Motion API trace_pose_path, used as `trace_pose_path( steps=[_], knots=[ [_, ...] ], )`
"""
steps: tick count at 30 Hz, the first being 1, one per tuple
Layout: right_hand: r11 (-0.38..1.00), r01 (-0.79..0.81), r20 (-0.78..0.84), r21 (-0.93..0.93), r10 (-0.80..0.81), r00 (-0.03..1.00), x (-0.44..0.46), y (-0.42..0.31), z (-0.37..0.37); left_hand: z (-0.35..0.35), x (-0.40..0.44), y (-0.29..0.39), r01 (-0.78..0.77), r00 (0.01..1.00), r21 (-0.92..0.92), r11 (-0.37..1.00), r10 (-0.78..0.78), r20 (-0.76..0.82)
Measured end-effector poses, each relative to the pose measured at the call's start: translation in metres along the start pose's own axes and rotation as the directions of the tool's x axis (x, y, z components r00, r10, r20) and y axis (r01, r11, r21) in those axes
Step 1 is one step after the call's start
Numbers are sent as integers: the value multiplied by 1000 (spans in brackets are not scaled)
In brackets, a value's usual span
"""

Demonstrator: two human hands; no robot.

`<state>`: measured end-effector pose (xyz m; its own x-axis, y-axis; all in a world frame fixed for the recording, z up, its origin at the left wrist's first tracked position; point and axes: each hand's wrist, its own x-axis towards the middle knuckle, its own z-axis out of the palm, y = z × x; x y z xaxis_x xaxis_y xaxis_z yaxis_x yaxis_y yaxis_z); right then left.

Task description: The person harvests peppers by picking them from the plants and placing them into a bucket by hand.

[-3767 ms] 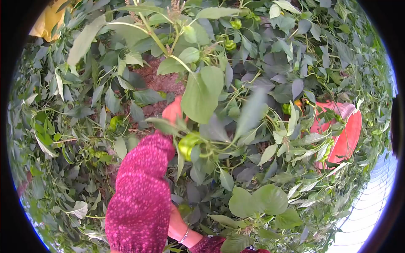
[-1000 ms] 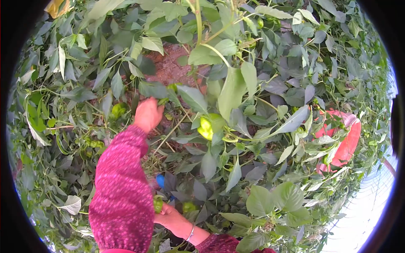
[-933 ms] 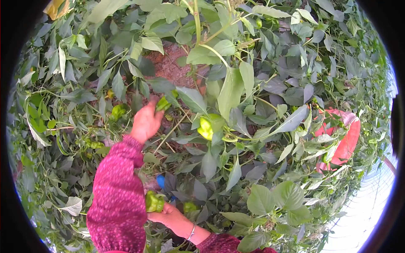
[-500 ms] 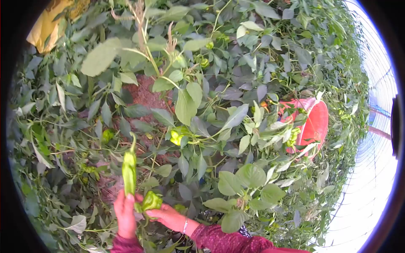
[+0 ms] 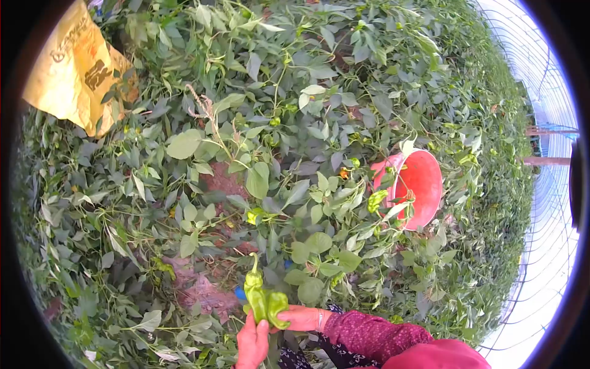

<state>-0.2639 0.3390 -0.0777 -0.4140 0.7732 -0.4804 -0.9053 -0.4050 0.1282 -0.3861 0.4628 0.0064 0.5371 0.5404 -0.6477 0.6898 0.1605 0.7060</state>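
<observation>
A long light-green pepper (image 5: 254,294), stem pointing up, is pinched in the fingers of my left hand (image 5: 252,342). Right against it, a shorter, crumpled green pepper (image 5: 277,307) sits in the closed fingers of my right hand (image 5: 301,318), which wears a bracelet at the wrist. The two peppers overlap, so part of the shorter one is hidden. Pepper plants surround both hands, and a yellow-green pepper (image 5: 254,216) hangs among the leaves beyond them.
A red bucket (image 5: 424,189) lies tilted among the plants to the right, its mouth facing right. Beside it hangs another green pepper (image 5: 376,201). A yellow printed sack (image 5: 83,74) stands at upper left. Reddish soil (image 5: 206,295) shows between plants; a greenhouse wall (image 5: 541,258) runs along the right.
Both hands have moved right and lower in view, and the two peppers are now pressed together. The view has shifted, showing more of the yellow sack and bringing the bucket further left.
</observation>
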Motion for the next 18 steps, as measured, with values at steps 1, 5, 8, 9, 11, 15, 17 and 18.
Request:
trace_pose_path(
  steps=[1, 5, 8, 9, 11, 15, 17, 18],
  knots=[
    [999, 42, 23, 21, -43, 999, -7, -1, 5, 0, -2, 8, -23, 999, 135, 991, 17, 42],
    [983, 170, 23, 69, -172, 985, -35, -15, 27, 10, 1, 48, -111, 989, 466, 878, 54, 134],
    [964, 249, -64, 96, -244, 968, -55, -20, 19, 22, 12, 82, -134, 978, 548, 826, 21, 207],
    [954, 288, -94, 84, -280, 955, -65, -21, 18, 28, 15, 91, -167, 974, 548, 820, 50, 223],
    [936, 348, -145, 48, -339, 930, -83, -27, 16, 41, 19, 105, -221, 967, 545, 809, 107, 233],
    [895, 445, -122, -15, -444, 888, -126, -44, 15, 73, 29, 122, -374, 915, 439, 817, 249, 316],
    [872, 490, -121, 10, -485, 866, -145, -48, 16, 90, 31, 120, -415, 895, 440, 797, 269, 357],
    [865, 502, -132, -4, -498, 857, -153, -50, 18, 95, 32, 129, -424, 884, 406, 809, 272, 381]
  ],
)
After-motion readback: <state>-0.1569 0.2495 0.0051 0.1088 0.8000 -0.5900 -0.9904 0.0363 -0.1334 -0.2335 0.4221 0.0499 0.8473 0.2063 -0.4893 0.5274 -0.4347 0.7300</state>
